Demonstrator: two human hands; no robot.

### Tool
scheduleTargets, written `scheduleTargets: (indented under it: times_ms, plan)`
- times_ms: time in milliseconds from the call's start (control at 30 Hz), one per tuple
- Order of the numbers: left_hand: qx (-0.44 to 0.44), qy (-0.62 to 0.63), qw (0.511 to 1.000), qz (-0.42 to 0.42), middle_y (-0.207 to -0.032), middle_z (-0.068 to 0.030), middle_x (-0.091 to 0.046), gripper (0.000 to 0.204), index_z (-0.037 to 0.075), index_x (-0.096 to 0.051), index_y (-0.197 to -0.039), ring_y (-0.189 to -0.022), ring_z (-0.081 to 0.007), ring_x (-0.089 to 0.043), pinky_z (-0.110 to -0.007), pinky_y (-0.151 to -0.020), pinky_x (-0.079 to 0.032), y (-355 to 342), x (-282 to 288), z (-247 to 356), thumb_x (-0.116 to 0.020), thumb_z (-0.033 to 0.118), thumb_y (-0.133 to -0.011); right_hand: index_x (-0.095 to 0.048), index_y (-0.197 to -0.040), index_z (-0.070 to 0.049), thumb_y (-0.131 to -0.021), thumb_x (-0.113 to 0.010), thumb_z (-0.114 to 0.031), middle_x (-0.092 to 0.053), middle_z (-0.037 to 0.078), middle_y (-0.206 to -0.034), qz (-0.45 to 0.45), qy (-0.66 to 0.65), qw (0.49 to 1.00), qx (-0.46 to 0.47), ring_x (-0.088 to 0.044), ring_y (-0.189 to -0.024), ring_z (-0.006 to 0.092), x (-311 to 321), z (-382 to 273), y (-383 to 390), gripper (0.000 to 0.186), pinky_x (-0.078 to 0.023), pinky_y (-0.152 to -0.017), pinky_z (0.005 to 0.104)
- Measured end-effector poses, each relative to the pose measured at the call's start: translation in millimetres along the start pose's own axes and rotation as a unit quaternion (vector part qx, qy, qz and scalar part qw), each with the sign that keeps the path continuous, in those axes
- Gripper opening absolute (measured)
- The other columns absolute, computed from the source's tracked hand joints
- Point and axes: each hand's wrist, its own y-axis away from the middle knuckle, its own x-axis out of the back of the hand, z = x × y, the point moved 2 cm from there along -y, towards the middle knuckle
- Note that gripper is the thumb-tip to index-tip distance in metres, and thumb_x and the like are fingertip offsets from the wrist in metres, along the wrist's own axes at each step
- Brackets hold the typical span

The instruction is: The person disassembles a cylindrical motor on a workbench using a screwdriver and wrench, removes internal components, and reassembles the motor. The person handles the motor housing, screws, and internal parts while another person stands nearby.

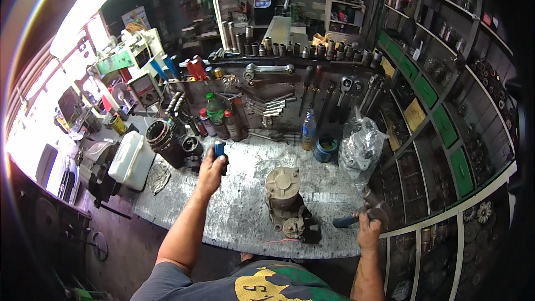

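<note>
Near the middle of the metal workbench (245, 161) stands a grey starter motor (283, 187), with a smaller round part at its near side. To its left, my left hand (209, 174) is closed around a blue-and-black tool handle (219, 149); the tool's working end cannot be made out. On the far side of the motor, to the right, my right hand (368, 233) grips what looks like a hammer (346, 222). Its blue handle points left, and its head is smeared by motion. Both hands are apart from the motor.
Behind stand spray cans and a green-capped bottle (216, 114), a clear bottle (308, 131), a blue jar (325, 149) and a bagged metal part (361, 147). A dark cylinder (161, 140) and white case (131, 159) stand left. Shelving (446, 220) borders the right.
</note>
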Motion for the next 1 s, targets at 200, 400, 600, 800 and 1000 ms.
scheduleTargets:
  times_ms: [200, 400, 600, 800, 1000]
  plan:
    - [0.054, -0.361, 0.929, -0.056, -0.117, -0.0343, -0.074, 0.065, 0.001, -0.051, -0.158, -0.109, -0.0493, -0.073, -0.053, -0.097, -0.058, 28.4, 3.1, -15.1, -0.067, 0.023, -0.098, -0.073, -0.113, 0.001, -0.108, -0.067, -0.025, -0.075, 0.018, -0.103, 0.016, 0.176, 0.982, 0.069, -0.071, -0.097, 0.0398, -24.2, -33.0, -12.4, 0.027, -0.054, -0.090, 0.0468]
    - [0.156, -0.322, 0.927, -0.114, -0.130, -0.0367, -0.068, 0.064, 0.007, -0.055, -0.155, -0.120, -0.0511, -0.069, -0.054, -0.106, -0.056, 84.7, -38.9, -98.7, -0.069, 0.014, -0.093, -0.066, -0.144, -0.001, -0.098, -0.071, -0.013, -0.073, 0.032, -0.122, -0.118, 0.315, 0.940, -0.052, -0.070, -0.116, 0.0505, -53.1, 1.2, -29.3, 0.048, -0.056, -0.100, 0.0498]
    - [0.039, -0.332, 0.940, -0.064, -0.138, -0.0338, -0.061, 0.055, 0.004, -0.061, -0.149, -0.126, -0.0525, -0.063, -0.054, -0.112, -0.052, 40.1, -67.9, -129.7, -0.071, 0.016, -0.096, -0.067, -0.148, -0.009, -0.096, -0.071, -0.012, -0.067, 0.027, -0.119, -0.117, 0.400, 0.904, -0.097, -0.067, -0.114, 0.0476, -93.9, 73.9, -34.0, 0.052, -0.056, -0.100, 0.0512]
    - [-0.035, -0.335, 0.939, -0.065, -0.126, -0.0296, -0.071, 0.042, 0.000, -0.074, -0.129, -0.123, -0.0462, -0.067, -0.049, -0.109, -0.054, -35.3, -74.8, -109.9, -0.075, 0.025, -0.095, -0.061, -0.154, -0.016, -0.096, -0.074, -0.022, -0.060, 0.022, -0.130, -0.081, 0.488, 0.865, -0.088, -0.056, -0.129, 0.0430, -117.5, 105.3, 1.4, 0.060, -0.048, -0.109, 0.0566]
    - [-0.016, -0.270, 0.963, 0.013, -0.127, -0.0273, -0.075, 0.047, -0.004, -0.077, -0.123, -0.123, -0.0430, -0.071, -0.048, -0.107, -0.055, -124.2, -118.4, -48.1, -0.079, 0.035, -0.096, -0.050, -0.160, -0.012, -0.094, -0.074, -0.023, -0.058, 0.024, -0.138, -0.084, 0.525, 0.845, -0.052, -0.054, -0.130, 0.0439, -127.0, 111.4, 13.9, 0.071, -0.045, -0.113, 0.0571]
